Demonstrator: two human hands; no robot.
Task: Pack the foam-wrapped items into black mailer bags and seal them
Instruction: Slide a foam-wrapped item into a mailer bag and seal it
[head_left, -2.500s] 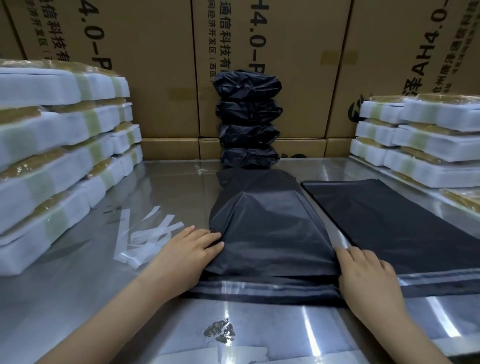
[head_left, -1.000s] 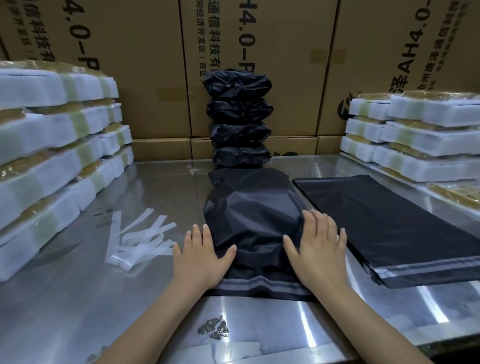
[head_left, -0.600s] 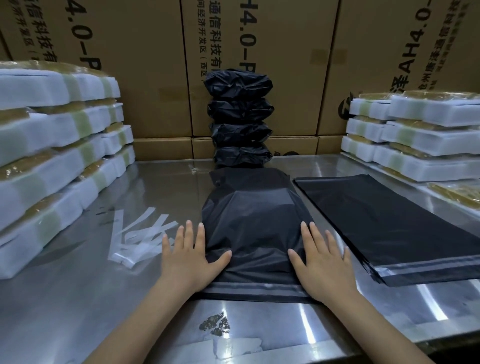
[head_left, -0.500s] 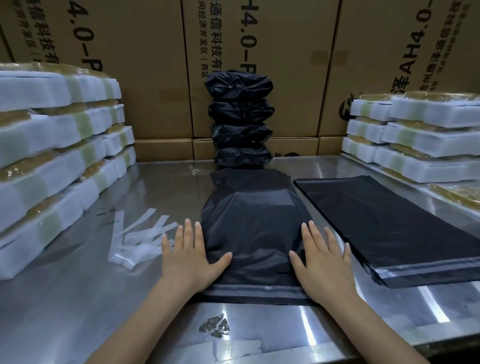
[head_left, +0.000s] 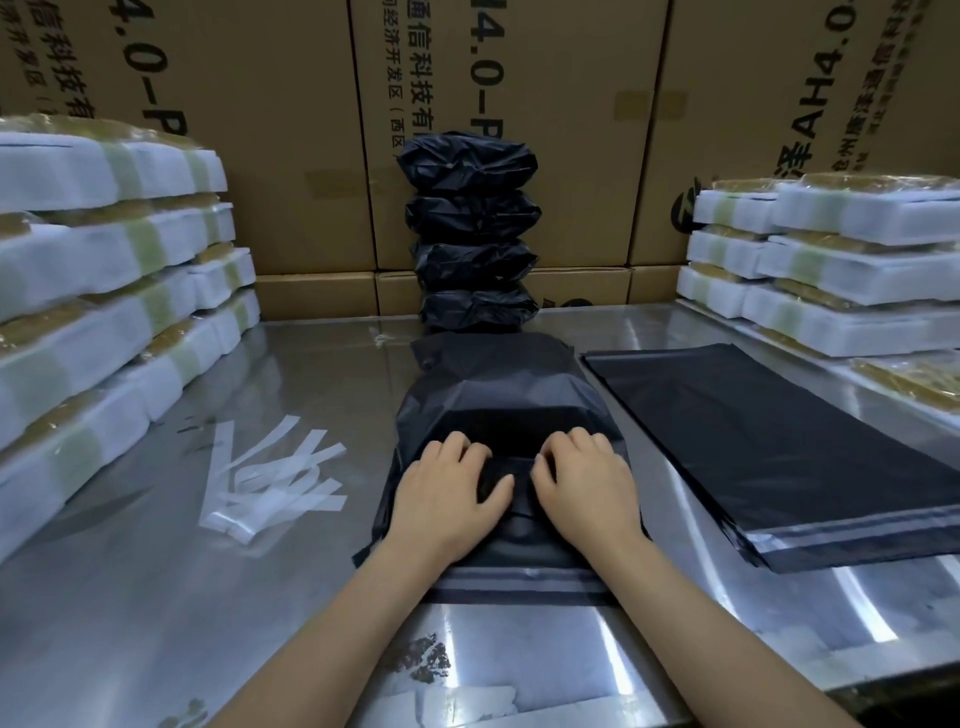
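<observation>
1. At table centre, the filled black mailer bag (head_left: 498, 395) lies lengthwise – closed end toward 12 o'clock, adhesive flap (head_left: 519, 584) toward 6 o'clock.
2. Change: half a second ago both palms lay flat at the bag's side edges; now the left hand (head_left: 447, 493) and right hand (head_left: 582, 488) have moved inward and sit side by side on top, fingers curled, bunching the slack film.
3. Meaning, as a judgement: excess bag is being gathered tight around the foam-wrapped item – the flap is not yet folded over, so sealing remains.
4. Hidden: the item itself is fully covered; fingertips are buried in the film.
5. Surroundings: sealed bags (head_left: 472, 234) stacked at 12 o'clock, empty mailers (head_left: 779, 452) at 3 o'clock, peeled liner strips (head_left: 270, 483) at 9 o'clock.
</observation>
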